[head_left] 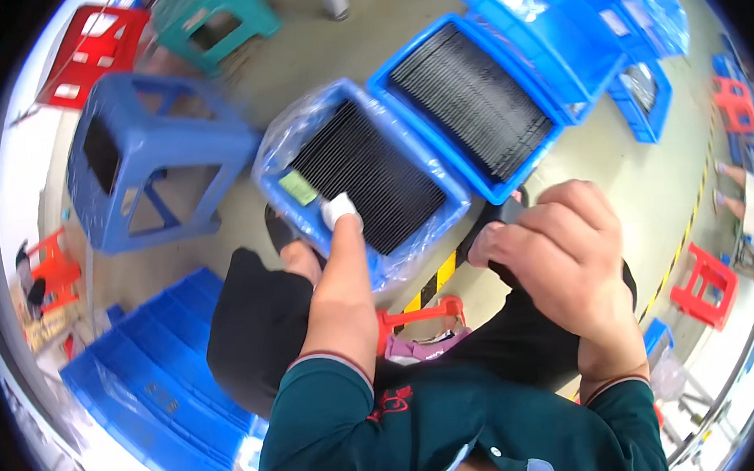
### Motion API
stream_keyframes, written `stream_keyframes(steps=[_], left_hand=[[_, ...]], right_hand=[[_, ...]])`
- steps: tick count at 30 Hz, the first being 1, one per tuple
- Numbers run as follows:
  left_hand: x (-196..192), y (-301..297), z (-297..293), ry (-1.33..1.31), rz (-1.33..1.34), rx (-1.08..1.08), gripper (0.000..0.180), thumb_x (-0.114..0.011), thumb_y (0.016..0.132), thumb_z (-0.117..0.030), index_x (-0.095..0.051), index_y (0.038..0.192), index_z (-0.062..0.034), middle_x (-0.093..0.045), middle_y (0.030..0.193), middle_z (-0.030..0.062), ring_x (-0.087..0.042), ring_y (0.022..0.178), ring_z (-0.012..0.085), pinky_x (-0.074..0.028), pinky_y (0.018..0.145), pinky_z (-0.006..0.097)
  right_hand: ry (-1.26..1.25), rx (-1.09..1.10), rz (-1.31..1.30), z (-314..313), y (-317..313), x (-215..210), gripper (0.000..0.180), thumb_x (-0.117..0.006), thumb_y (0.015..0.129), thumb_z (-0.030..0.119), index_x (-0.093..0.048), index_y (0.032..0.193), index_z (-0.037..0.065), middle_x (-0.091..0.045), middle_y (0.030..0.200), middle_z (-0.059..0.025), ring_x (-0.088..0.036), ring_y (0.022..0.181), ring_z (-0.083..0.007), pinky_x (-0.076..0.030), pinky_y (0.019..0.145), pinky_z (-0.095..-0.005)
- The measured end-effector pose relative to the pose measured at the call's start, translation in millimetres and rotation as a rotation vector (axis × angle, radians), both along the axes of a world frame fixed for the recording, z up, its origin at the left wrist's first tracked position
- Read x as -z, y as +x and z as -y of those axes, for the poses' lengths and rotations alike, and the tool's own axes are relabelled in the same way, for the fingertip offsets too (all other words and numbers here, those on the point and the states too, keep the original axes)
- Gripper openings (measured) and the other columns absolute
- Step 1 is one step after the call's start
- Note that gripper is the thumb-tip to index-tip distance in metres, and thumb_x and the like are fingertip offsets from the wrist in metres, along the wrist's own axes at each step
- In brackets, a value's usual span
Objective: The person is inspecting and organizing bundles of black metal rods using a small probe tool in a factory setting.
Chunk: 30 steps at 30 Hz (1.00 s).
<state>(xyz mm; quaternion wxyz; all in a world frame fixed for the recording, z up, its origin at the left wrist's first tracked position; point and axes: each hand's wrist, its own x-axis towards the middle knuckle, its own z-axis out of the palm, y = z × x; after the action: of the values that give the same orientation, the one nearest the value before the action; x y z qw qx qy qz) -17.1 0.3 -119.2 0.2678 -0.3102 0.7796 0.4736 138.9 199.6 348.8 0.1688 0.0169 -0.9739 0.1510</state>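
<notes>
A ribbed blue container [157,387] is lying at the lower left, and a blue stool [179,142] is standing above it on the floor [310,58]. Two blue bins are sitting side by side ahead of the person: an unlined bin [433,143] on the right and a lined bin [456,203] on the left, its clear plastic liner [275,142] spilling over the rim.

In the unlined bin, a row of thin grey-black pieces [477,100] is running almost end to end. In the lined bin, thin black pieces [378,179] are standing close together, filling most of the inside and leaving a strip along the left side. Judging from this, the rows are looking largely complete in both bins; whether any piece is waiting to be added, removed or straightened, I cannot tell.

The right hand [564,254] is hovering apart from both bins, its grip curling into a loose fist; no piece is showing in it, though the palm is hidden. The left hand [339,210], with white covering its fingers, is resting at the near left edge of the black pieces; its fingertips are not showing clearly, so I cannot tell whether its grip is grasping one. A small yellow-green card [297,188] is lying just beside it.
</notes>
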Motion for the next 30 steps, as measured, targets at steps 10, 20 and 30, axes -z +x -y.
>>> stream_keyframes(steps=[10, 20, 30], left_hand=[[-99.3, -41.3, -47.0, -0.215, -0.272, 0.232, 0.060, -0.063, 0.081, -0.023, -0.046, 0.135, -0.0020, -0.053, 0.134, 0.0184, -0.054, 0.120, 0.0304, -0.042, 0.101, 0.037], [-168.9, 32.8, -205.8, -0.088, -0.642, 1.215, 0.053, -0.066, 0.076, -0.024, -0.056, 0.124, -0.0039, -0.059, 0.122, 0.0195, -0.054, 0.117, 0.0333, -0.042, 0.101, 0.040], [-160.7, 136.7, -286.3, -0.347, -0.663, 1.718, 0.066, -0.075, 0.070, -0.026, -0.048, 0.129, -0.0099, -0.055, 0.118, 0.0143, -0.055, 0.111, 0.0325, -0.047, 0.092, 0.042]], right_hand=[[-0.097, -0.053, -0.052, 14.9, 65.2, -17.5, 0.021, -0.066, 0.058, 0.013, -0.061, 0.077, 0.005, -0.053, 0.074, -0.0047, -0.054, 0.072, -0.0207, -0.044, 0.062, -0.0322], [-0.434, 0.271, 0.009, 12.6, 137.7, 30.0, 0.016, -0.067, 0.064, 0.013, -0.063, 0.079, 0.009, -0.054, 0.075, -0.0020, -0.054, 0.075, -0.0192, -0.043, 0.062, -0.0306], [-0.671, 0.252, 0.012, -2.1, 160.4, 25.0, 0.017, -0.065, 0.067, 0.012, -0.064, 0.083, 0.008, -0.054, 0.075, -0.0026, -0.056, 0.077, -0.0189, -0.045, 0.062, -0.0294]])
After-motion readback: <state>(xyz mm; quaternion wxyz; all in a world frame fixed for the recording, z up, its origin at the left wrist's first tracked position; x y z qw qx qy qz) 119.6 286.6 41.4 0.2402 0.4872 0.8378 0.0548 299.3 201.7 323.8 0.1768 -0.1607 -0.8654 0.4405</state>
